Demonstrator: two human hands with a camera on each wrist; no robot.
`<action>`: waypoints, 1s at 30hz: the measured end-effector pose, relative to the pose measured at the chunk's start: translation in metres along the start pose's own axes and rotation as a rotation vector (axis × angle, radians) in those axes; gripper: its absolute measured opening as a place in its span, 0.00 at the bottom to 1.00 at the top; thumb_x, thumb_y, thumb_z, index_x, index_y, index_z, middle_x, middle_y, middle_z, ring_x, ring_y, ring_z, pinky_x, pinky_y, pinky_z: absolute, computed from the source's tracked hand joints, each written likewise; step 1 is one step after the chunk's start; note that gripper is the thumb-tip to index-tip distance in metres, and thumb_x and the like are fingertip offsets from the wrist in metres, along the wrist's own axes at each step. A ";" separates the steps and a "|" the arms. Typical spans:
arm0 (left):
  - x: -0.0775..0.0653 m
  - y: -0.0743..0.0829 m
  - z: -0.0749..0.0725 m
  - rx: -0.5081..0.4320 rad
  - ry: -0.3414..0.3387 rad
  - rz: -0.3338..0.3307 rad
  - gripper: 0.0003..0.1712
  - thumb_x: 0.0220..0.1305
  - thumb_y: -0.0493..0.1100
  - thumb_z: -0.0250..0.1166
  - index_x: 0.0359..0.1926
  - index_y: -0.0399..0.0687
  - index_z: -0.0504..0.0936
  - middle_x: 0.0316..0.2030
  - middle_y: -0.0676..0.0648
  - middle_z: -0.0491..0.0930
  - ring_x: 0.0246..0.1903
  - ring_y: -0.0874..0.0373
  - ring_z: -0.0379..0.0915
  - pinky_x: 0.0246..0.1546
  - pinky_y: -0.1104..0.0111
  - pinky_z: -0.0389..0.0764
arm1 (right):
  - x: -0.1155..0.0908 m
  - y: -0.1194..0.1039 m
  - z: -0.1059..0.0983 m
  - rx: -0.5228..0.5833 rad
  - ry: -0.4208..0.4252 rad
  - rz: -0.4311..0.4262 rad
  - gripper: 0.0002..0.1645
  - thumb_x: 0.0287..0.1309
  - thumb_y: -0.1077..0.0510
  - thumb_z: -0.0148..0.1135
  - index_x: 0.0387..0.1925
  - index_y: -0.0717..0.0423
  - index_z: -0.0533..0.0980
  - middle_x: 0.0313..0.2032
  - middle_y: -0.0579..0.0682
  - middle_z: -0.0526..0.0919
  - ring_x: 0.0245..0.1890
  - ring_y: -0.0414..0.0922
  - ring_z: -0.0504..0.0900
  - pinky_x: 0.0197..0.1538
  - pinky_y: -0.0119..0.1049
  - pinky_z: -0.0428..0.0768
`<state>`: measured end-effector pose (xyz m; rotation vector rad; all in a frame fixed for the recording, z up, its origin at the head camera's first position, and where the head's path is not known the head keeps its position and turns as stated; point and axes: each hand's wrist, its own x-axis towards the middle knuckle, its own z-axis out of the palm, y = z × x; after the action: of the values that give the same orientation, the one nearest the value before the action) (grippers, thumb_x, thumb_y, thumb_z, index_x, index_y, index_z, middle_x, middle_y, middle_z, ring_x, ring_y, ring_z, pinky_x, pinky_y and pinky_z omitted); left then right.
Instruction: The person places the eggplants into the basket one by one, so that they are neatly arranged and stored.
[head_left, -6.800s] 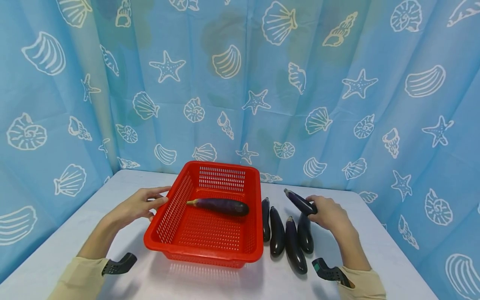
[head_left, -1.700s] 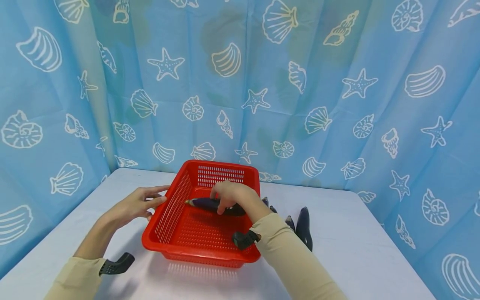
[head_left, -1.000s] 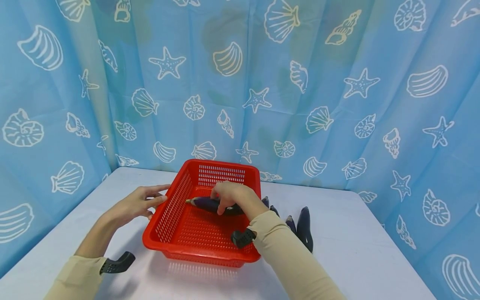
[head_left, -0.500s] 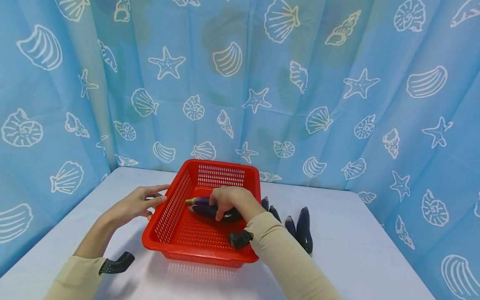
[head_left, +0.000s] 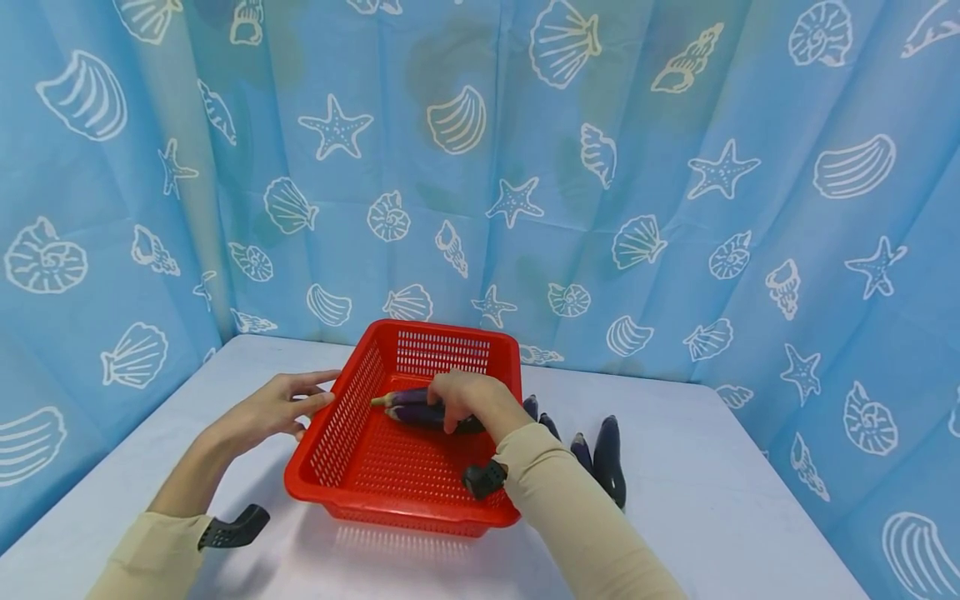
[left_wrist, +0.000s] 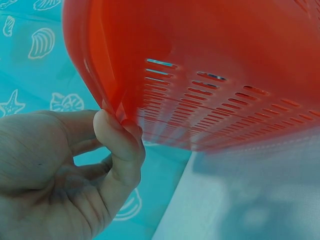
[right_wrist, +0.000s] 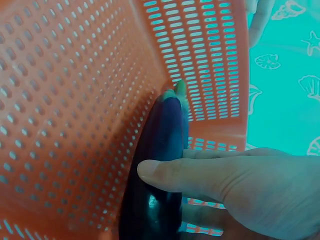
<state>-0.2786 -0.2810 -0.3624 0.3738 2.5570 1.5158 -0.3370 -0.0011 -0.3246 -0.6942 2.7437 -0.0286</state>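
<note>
Inside a red plastic basket [head_left: 405, 508], the right hand [head_left: 471, 398] grasps a glossy dark-purple eggplant [right_wrist: 159, 135]; the left hand [head_left: 273, 408] pinches the rim [head_left: 321, 421].

The eggplant [right_wrist: 152, 210] looks smooth and glossy, the basket [head_left: 405, 506] shiny plastic.

My right hand [head_left: 469, 397] hides the middle of the near eggplant [head_left: 416, 416] and most of the far eggplant [head_left: 408, 397]. My right sleeve [head_left: 577, 508] covers the lower parts of some loose eggplants [head_left: 581, 452]. The right wrist view crops the near eggplant's lower end; the left, much of the red basket [head_left: 405, 508].
</note>
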 end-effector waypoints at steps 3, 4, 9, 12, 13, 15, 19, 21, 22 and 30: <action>0.000 0.000 0.000 0.001 -0.002 0.002 0.39 0.69 0.51 0.60 0.75 0.44 0.57 0.54 0.36 0.80 0.42 0.52 0.80 0.38 0.61 0.86 | 0.002 0.000 0.002 0.002 0.007 0.008 0.29 0.51 0.59 0.74 0.57 0.46 0.79 0.47 0.47 0.80 0.45 0.44 0.75 0.57 0.40 0.80; -0.001 0.000 -0.001 -0.001 -0.001 0.001 0.39 0.69 0.51 0.60 0.75 0.44 0.58 0.54 0.36 0.80 0.42 0.52 0.80 0.38 0.61 0.86 | 0.003 0.000 0.003 0.002 0.009 0.010 0.29 0.51 0.59 0.74 0.57 0.46 0.79 0.47 0.47 0.80 0.45 0.44 0.75 0.57 0.40 0.80; -0.001 -0.001 -0.001 -0.002 0.000 -0.002 0.39 0.69 0.51 0.61 0.75 0.44 0.58 0.54 0.36 0.80 0.42 0.52 0.80 0.39 0.61 0.86 | 0.008 -0.001 0.005 -0.018 0.005 0.011 0.30 0.51 0.57 0.74 0.58 0.46 0.78 0.50 0.47 0.80 0.46 0.44 0.74 0.59 0.40 0.78; 0.000 -0.001 0.000 0.001 0.000 0.001 0.39 0.69 0.50 0.61 0.74 0.44 0.58 0.53 0.36 0.80 0.41 0.52 0.80 0.38 0.61 0.86 | 0.009 -0.002 0.005 -0.034 0.002 0.009 0.31 0.51 0.56 0.75 0.58 0.46 0.77 0.51 0.48 0.79 0.47 0.44 0.74 0.60 0.41 0.78; 0.000 -0.001 0.000 0.003 0.001 0.002 0.39 0.69 0.50 0.61 0.74 0.44 0.58 0.54 0.36 0.80 0.41 0.52 0.80 0.38 0.61 0.86 | 0.009 -0.002 0.005 -0.039 0.004 0.008 0.31 0.51 0.55 0.75 0.59 0.46 0.77 0.52 0.48 0.79 0.47 0.44 0.73 0.60 0.41 0.78; 0.001 -0.001 0.001 0.002 0.002 0.001 0.39 0.68 0.50 0.61 0.74 0.44 0.59 0.54 0.35 0.79 0.41 0.52 0.80 0.38 0.61 0.86 | 0.009 -0.003 0.006 -0.046 0.007 0.008 0.31 0.51 0.56 0.75 0.58 0.46 0.77 0.51 0.48 0.79 0.47 0.43 0.73 0.59 0.40 0.78; 0.001 -0.001 0.002 0.002 0.004 -0.003 0.39 0.68 0.50 0.62 0.74 0.45 0.59 0.54 0.35 0.78 0.41 0.51 0.80 0.38 0.61 0.86 | 0.010 -0.003 0.007 -0.045 0.018 0.026 0.30 0.49 0.57 0.76 0.56 0.46 0.78 0.48 0.47 0.79 0.45 0.43 0.74 0.57 0.39 0.79; 0.001 0.000 0.001 0.004 0.004 -0.002 0.39 0.68 0.50 0.62 0.74 0.45 0.59 0.54 0.35 0.78 0.41 0.51 0.80 0.38 0.60 0.86 | 0.010 -0.003 0.008 -0.044 0.026 0.040 0.29 0.48 0.58 0.76 0.54 0.46 0.79 0.46 0.47 0.79 0.44 0.43 0.74 0.57 0.39 0.80; 0.001 0.000 0.001 0.006 0.003 -0.001 0.39 0.68 0.50 0.62 0.74 0.45 0.59 0.54 0.35 0.78 0.41 0.51 0.80 0.38 0.60 0.86 | 0.010 -0.003 0.008 -0.044 0.032 0.046 0.28 0.48 0.58 0.76 0.53 0.46 0.79 0.46 0.46 0.79 0.44 0.43 0.74 0.56 0.39 0.80; 0.001 -0.002 0.000 -0.001 0.005 -0.002 0.39 0.68 0.51 0.61 0.74 0.45 0.59 0.52 0.37 0.81 0.40 0.51 0.80 0.39 0.60 0.86 | 0.012 0.002 0.008 -0.064 0.057 0.090 0.28 0.46 0.54 0.78 0.52 0.46 0.79 0.44 0.46 0.80 0.43 0.44 0.75 0.56 0.39 0.80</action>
<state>-0.2794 -0.2816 -0.3640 0.3677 2.5600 1.5192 -0.3457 -0.0047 -0.3362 -0.5947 2.8381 0.0606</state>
